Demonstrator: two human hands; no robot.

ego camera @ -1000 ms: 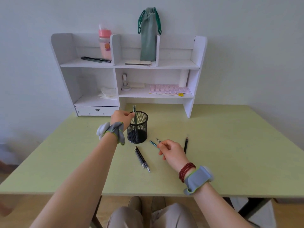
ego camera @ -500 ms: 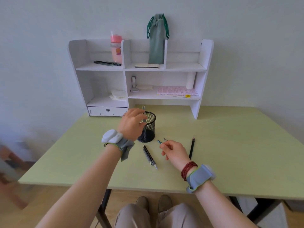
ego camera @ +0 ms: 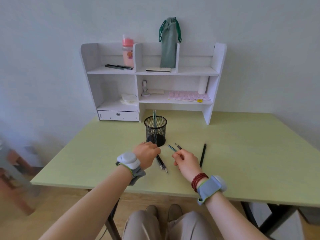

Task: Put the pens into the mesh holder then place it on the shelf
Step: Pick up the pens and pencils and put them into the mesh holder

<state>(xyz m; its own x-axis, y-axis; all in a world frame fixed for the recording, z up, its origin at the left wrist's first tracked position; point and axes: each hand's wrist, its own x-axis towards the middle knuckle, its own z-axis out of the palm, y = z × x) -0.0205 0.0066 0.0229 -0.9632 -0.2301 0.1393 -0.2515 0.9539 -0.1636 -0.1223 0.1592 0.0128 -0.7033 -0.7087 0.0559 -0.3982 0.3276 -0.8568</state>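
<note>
We see the mesh holder (ego camera: 155, 131) standing upright on the green worktop (ego camera: 242, 153), in front of the white shelf (ego camera: 214, 73), with two pens (ego camera: 154, 118) upright inside. Our left hand (ego camera: 146, 154) curls its fingers down over two dark pens (ego camera: 161, 162) lying on the worktop; whether it grips them we cannot tell. Our right hand (ego camera: 186, 161) pinches two more pens (ego camera: 175, 148). A black pencil (ego camera: 203, 155) lies just beside it.

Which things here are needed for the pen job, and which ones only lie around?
For the job:
- mesh holder, green pens already inside
- two pens in the right hand
- dark pens at the left hand
- black pen on the table
- white shelf

Lying about:
- pink bottle
- green pouch
- sticker sheet
- tape roll
</note>
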